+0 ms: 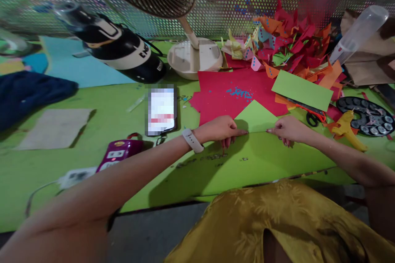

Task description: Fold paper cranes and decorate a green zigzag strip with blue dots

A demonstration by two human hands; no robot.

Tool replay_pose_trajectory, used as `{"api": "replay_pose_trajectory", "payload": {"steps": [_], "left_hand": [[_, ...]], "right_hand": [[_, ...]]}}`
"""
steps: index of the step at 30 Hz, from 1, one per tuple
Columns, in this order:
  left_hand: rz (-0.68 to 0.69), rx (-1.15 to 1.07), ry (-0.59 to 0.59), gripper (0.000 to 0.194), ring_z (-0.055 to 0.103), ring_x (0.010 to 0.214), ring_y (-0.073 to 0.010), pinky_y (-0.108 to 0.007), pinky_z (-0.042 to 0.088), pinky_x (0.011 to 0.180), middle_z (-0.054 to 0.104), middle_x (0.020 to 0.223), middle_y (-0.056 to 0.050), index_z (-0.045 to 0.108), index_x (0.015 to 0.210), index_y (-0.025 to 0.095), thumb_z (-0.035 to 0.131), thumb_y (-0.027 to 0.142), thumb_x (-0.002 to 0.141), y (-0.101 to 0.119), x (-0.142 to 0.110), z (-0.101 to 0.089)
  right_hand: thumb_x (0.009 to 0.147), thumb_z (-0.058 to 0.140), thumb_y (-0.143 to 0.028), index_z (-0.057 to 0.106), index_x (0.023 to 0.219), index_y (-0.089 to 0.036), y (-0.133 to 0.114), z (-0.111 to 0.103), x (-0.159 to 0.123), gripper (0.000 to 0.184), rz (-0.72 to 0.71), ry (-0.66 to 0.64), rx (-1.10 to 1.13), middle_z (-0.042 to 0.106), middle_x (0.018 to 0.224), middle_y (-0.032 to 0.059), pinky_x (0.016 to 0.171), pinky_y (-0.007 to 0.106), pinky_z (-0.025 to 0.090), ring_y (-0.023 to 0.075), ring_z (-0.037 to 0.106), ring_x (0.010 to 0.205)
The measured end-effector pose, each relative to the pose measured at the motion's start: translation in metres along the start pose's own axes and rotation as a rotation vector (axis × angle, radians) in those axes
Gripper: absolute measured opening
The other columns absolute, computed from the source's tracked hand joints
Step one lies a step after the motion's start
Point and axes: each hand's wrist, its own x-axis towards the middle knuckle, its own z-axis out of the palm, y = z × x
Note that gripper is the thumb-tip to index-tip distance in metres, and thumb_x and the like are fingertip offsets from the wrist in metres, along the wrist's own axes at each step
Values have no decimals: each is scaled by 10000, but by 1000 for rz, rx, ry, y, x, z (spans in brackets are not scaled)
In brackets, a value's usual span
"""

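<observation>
Here, peaked green paper (256, 118), smooth red sheet (214, 90)

Two hands (224, 128) (288, 129) and two light-green sheets (256, 117) (304, 89) showed right of centre, one white wristband (193, 140) at centre, one smartphone (162, 110) left of centre, one sports bottle (119, 49) upper left.

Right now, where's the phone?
In the head view, the phone lies left of centre on the green table, nearer the person than the fan base, left of the red sheet and the left hand.
</observation>
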Motion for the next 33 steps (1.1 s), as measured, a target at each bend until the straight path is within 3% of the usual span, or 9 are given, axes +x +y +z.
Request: {"api": "replay_pose_trajectory", "payload": {"steps": [11,22,26,29,33], "left_hand": [[-108,36,23,600,517,380,-140,-254,401,459,542,377,-21,549,482,194,615,745,712,-41,-25,-24],[-157,69,25,596,515,363,-147,-257,394,455,533,358,-28,560,456,201,619,733,717,-58,-34,-36],[-163,69,52,599,511,345,-145,-259,401,443,551,358,-45,549,431,200,640,736,684,-51,-43,-40],[-128,7,137,587,515,340,-149,-249,379,415,566,361,-44,609,503,199,612,752,699,-36,-59,-41],[-12,-58,168,539,516,339,-136,-224,308,377,581,374,-33,646,556,202,613,708,738,-13,-73,-33]], "right_hand": [[845,586,-675,508,571,-185,1,-1,-1,567,5,-11,43,608,460,15,371,203,483,123,608,375],[905,553,-593,537,618,-173,4,1,0,509,-24,3,23,614,476,13,380,191,464,117,606,379],[950,526,-495,526,620,-171,-2,1,-6,462,-33,16,-40,612,488,4,414,185,453,110,612,396],[976,505,-414,547,626,-173,-7,2,-11,427,-69,53,-158,610,492,-4,466,195,427,97,593,408],[943,590,-392,662,854,-181,-9,5,-11,241,-193,262,-347,694,657,17,551,235,375,143,639,593]]}}
